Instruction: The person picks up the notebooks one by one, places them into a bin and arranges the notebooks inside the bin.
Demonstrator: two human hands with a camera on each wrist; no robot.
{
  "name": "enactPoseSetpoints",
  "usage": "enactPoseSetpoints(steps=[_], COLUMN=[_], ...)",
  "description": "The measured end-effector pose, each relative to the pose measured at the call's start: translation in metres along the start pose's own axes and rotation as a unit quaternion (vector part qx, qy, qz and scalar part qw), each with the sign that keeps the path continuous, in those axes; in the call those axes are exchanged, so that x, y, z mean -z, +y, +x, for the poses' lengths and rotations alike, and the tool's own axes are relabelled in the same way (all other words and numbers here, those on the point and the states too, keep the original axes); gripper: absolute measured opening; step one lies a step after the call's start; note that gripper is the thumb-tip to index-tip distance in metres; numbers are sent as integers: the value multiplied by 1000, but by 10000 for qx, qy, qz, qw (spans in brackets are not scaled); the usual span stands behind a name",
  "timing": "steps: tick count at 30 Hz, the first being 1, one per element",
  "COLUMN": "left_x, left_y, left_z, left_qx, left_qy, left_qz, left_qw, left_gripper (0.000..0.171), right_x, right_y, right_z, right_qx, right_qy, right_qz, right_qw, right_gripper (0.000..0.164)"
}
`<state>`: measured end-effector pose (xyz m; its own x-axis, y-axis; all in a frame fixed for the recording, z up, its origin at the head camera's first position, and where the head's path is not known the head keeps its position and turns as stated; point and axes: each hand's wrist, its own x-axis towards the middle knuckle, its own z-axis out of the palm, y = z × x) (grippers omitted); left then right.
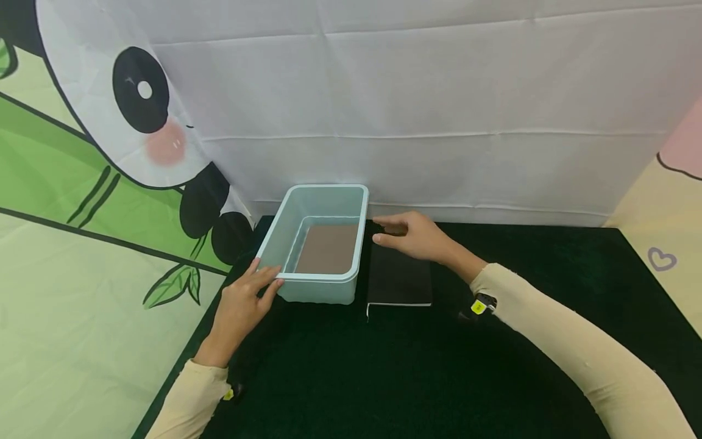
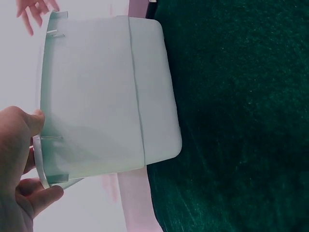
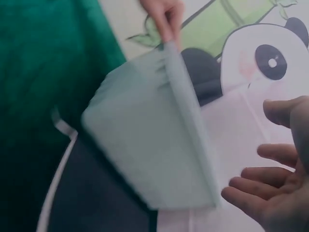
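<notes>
A light blue-green plastic bin (image 1: 315,277) stands at the back of the dark green cloth. Inside, its floor shows a flat brown surface (image 1: 329,249); whether that is a separate piece I cannot tell. My left hand (image 1: 241,308) grips the rim at the near left corner, thumb on one side and fingers on the other in the left wrist view. To the right of the bin lies a black notebook (image 1: 400,277) with a ribbon marker. Over its far end hovers my right hand (image 1: 414,236), fingers spread loosely toward the bin's right rim, holding nothing.
Dark green cloth (image 1: 373,372) covers the table. Directly behind the bin hangs a white fabric backdrop (image 1: 417,122), printed with a panda at the left. Each wrist wears a small dark device with a yellow tag (image 1: 479,306).
</notes>
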<state>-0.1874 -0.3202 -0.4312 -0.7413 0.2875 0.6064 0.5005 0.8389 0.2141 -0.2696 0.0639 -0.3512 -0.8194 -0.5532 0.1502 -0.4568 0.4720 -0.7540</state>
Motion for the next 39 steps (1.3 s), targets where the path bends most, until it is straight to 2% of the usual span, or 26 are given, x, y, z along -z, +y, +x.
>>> enactPoseSetpoints(steps=[4,7,13,20,26,31,39], left_x=[-1,-2,-2,-3,-4,-4,-5], left_y=[0,-1,-2,-1,-1,-2,-4], left_z=[1,1,-2,-2,0,0,-1], left_qx=[-4,-9,-73,-105,-129,-119,-172], left_qy=[35,67,151,174,149,151,153], left_qz=[26,28,33,31,7,5,22], left_qw=[10000,10000,9999,9998,9998,9998,9997], left_gripper=[37,37,37,37,37,37,37], right_x=[-4,-11,-26,-44,-56,-63,-72], right_y=[28,46,76,102,115,119,120], right_z=[-22,-35,-51,-65,-73,-77,-81], right_qx=[53,-68,-607,-750,-929,-1136,-1530], right_qy=[546,788,765,821,861,693,747], right_qz=[-551,-738,-744,-882,-902,-928,-926], right_qw=[9970,9941,9924,9899,9878,9868,9810], right_gripper=[52,52,54,57,57,57,56])
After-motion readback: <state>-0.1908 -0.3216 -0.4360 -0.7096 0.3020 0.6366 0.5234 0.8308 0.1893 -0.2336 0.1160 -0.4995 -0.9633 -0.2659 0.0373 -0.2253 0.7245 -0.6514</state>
